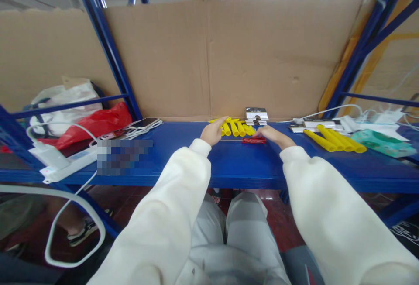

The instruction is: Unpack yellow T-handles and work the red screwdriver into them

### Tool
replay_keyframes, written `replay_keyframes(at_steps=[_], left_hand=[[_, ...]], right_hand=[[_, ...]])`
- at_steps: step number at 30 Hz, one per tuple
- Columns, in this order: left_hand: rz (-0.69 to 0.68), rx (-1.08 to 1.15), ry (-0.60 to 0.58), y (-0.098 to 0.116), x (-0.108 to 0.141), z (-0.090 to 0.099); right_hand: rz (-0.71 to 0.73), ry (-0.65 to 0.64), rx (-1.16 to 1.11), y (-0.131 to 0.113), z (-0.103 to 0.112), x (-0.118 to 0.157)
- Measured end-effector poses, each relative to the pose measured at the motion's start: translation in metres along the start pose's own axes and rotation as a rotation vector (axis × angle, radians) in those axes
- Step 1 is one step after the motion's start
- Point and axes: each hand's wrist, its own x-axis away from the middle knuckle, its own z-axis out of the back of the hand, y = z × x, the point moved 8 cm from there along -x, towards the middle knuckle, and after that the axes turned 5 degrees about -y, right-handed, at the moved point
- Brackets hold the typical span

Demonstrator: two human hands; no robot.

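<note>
white sleeves; right hand perhaps touching red tool near yellow tubes.

Left hand covered part of the yellow tubes; grip unclear. Right hand's fingertips blurred near a small red item; contact couldn't be confirmed, item too small to identify. Print on the stacked boxes unreadable. Pixelated patch masked whatever was underneath. Green packet markings too blurry. Both white sleeves ran out of frame. Blue rack posts cut at top, thick white cable at left. Another person's shoe showed; upper body out of view.
</note>
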Motion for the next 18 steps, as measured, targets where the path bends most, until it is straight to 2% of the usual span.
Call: replay_keyframes(at_steps=[4,18], left_hand=[[0.004,0.011,0.008,-0.0004,0.0007,0.0011],[-0.006,0.016,0.008,-0.0021,-0.0006,-0.0008]], right_hand=[[0.047,-0.005,-0.014,-0.0038,0.0009,-0.0015],[0.026,-0.068,0.099,0.0052,-0.0041,-0.0066]])
